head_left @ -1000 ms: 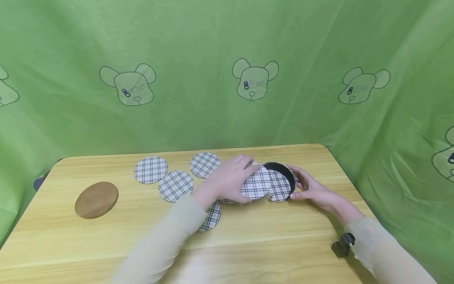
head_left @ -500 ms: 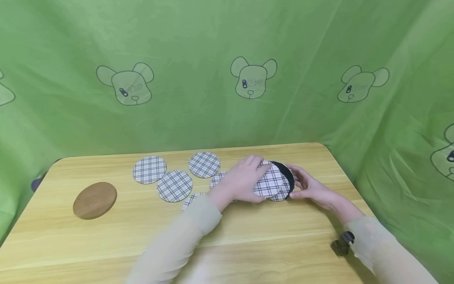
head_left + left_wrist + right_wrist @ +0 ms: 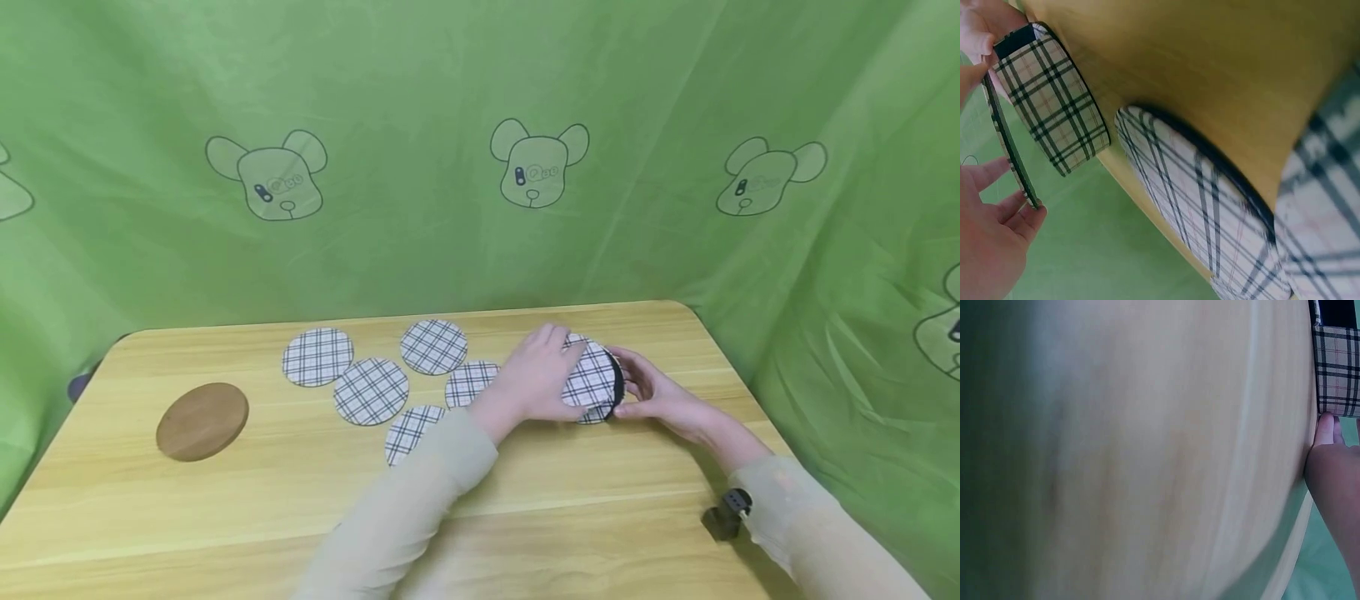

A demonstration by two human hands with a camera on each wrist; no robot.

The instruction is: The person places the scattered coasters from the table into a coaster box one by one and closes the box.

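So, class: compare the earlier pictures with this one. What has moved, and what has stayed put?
The left hand has carried its plaid coaster rightward over the round holder, now covering most of the opening. That uncovered two more loose coasters. The right hand still steadies the holder; the wooden lid has not moved.

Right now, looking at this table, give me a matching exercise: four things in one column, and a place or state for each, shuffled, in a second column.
1. brown wooden disc
2. round plaid box
3. left hand
4. coaster nearest the person

A. held steady by the right hand
B. lies alone at the table's left end
C. flat on the table beside the left sleeve
D. holds a plaid coaster over the box

Pairs: 1-B, 2-A, 3-D, 4-C
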